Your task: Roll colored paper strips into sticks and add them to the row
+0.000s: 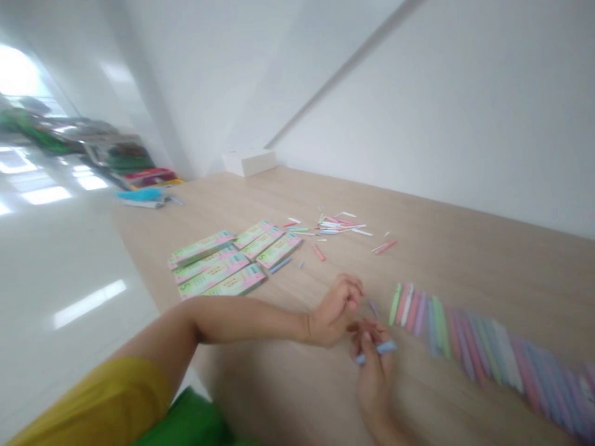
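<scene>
My right hand (374, 368) is closed around a light blue pen-like stick (385, 348), with the thumb lying across it. Just above it, my left hand (337, 310) hovers with bent fingers; what they may hold is hidden. A small purple piece (373, 307) lies on the table beyond the two hands. To the right runs a long row of pastel pen-like sticks (441, 325), side by side in green, pink, white, purple and blue. The far end of that row is blurred.
Flat green-and-pink packs (216, 272) lie in two groups on the wooden table (418, 229). A loose heap of thin white and pink sticks (339, 225) is behind them. A white box (248, 162) stands against the wall, and a blue item (142, 195) lies at the left edge.
</scene>
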The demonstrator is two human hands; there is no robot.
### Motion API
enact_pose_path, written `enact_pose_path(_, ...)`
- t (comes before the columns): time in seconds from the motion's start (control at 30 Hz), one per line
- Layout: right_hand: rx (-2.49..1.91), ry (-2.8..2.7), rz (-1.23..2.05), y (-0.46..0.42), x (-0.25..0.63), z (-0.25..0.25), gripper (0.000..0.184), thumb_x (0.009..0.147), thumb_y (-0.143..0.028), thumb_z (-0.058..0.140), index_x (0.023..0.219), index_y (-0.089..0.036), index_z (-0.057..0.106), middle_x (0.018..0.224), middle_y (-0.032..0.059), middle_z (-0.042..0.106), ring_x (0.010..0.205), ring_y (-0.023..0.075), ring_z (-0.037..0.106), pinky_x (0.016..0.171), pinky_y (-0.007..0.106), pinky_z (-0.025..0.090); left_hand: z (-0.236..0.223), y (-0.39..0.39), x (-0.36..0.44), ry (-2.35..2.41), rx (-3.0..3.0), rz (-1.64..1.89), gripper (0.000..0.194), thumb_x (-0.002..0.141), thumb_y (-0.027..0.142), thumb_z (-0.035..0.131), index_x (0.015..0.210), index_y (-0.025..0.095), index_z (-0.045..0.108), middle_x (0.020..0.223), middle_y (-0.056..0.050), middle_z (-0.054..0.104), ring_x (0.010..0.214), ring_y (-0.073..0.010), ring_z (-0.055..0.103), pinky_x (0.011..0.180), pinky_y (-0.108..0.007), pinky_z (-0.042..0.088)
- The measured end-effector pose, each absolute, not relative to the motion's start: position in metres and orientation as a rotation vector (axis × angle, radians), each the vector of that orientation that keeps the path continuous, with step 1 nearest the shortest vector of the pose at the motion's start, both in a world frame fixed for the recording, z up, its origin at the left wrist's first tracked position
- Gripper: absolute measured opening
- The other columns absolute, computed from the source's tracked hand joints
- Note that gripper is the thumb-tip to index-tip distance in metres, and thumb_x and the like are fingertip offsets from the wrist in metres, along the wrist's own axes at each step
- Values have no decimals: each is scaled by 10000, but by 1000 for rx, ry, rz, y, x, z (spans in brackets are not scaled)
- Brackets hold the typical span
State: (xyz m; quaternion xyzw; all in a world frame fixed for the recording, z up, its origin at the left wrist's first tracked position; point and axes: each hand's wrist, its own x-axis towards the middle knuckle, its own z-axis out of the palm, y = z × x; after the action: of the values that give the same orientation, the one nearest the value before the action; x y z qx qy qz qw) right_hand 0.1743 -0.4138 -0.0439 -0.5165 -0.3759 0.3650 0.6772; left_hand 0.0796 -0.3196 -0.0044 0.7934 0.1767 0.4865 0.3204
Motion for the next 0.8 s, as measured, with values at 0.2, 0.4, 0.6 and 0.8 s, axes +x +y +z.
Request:
enact_pose_path(0.2,-1292,-1041,896,-457,139,-47,306,889,-504,474,876,-206,545,762,47,602,728,188,590,617,276,488,-37,-415,56,691,1719,1243,380,958,525,195,916,209,401,1026,-102,420,983,-205,429,888,-398,413)
enact_pose_path(0.4,-1425,-1163,683,-448,146,-54,402,885,-568,449,685,-219,442,570,-31,426,521,128,420,474,246,351,-39,-378,23,949,1947,1155,311,893,498,447,968,196,444,1041,-108,485,967,-215,469,864,-377,436)
enact_pose_path(0.6,-1510,-1122,446,-409,176,-59,372,897,-522,432,685,-217,429,582,-19,442,539,133,416,521,264,316,-23,-263,-9,1911,2195,649,199,902,256,419,1060,162,495,1075,-137,577,1024,-246,540,854,-367,436)
enact_pose_path(0.8,-1450,-1133,531,-392,192,-66,352,915,-483,421,679,-222,394,574,-40,425,512,115,393,513,252,312,-36,-233,-3,1983,2217,525,341,902,352,466,1105,82,517,1094,-229,588,1086,-359,523,867,-489,424)
